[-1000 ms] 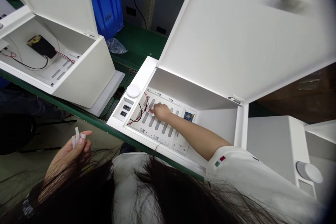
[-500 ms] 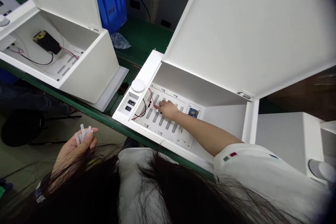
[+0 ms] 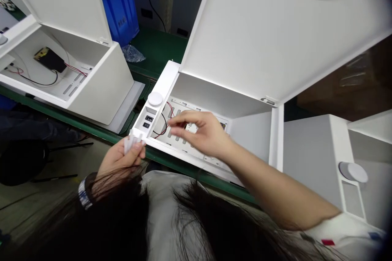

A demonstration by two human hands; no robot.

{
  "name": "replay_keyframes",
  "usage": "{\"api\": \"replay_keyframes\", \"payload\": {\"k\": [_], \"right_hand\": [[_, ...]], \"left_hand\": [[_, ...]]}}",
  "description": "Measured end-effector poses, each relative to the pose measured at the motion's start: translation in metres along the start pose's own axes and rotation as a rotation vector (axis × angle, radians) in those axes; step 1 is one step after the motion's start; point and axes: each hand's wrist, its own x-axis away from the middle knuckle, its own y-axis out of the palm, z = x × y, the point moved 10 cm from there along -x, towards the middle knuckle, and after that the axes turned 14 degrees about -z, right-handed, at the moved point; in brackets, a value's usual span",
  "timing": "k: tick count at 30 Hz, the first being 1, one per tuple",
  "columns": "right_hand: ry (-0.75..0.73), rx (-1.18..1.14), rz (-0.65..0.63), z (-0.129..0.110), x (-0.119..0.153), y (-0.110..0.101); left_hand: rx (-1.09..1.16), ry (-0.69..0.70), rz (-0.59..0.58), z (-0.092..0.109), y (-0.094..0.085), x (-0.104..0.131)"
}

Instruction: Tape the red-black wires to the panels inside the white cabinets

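Several small white strips [image 3: 131, 142] stick up from my left hand [image 3: 114, 161], which pinches them at the near left corner of an open white box [image 3: 252, 138]. My right hand [image 3: 210, 132] hovers over the box's opening, thumb and fingers apart, with nothing visible between them. Below it lies a slotted white base plate [image 3: 177, 140]. Red and black wires [image 3: 165, 127] run beside my fingertips, and a small circuit board [image 3: 224, 124] is partly hidden by the hand. On the box's left end sit a round white knob [image 3: 155, 98] and a black socket [image 3: 149, 118].
The raised lid [image 3: 260, 36] fills the upper right. Another open white box [image 3: 101, 85] at left contains a black and yellow power unit [image 3: 50, 59]. A blue bin [image 3: 118, 6] stands behind on the green bench [image 3: 159, 51]. A further white box [image 3: 312, 155] is at right.
My right hand has lifted off the base plate, drawn back and opened. My left hand has moved right and up to the box's corner with the strips. The view has shifted slightly.
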Motion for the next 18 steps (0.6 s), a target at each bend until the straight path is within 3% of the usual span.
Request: {"api": "replay_keyframes", "payload": {"k": [3,7,12,18], "right_hand": [[-0.057,-0.188,0.034,-0.030,0.018,0.018],[-0.024,-0.263,0.097,-0.013,0.030,0.029],[-0.092,-0.134,0.149,-0.012,0.043,0.019],[-0.112,0.007,0.200,-0.011,0.056,0.003]], "left_hand": [[0.008,0.026,-0.132,0.006,0.036,-0.011],[-0.036,0.057,-0.217,0.011,0.062,-0.018],[-0.053,0.020,-0.314,0.006,0.076,-0.024],[-0.036,-0.020,-0.307,-0.002,0.067,-0.029]]}}
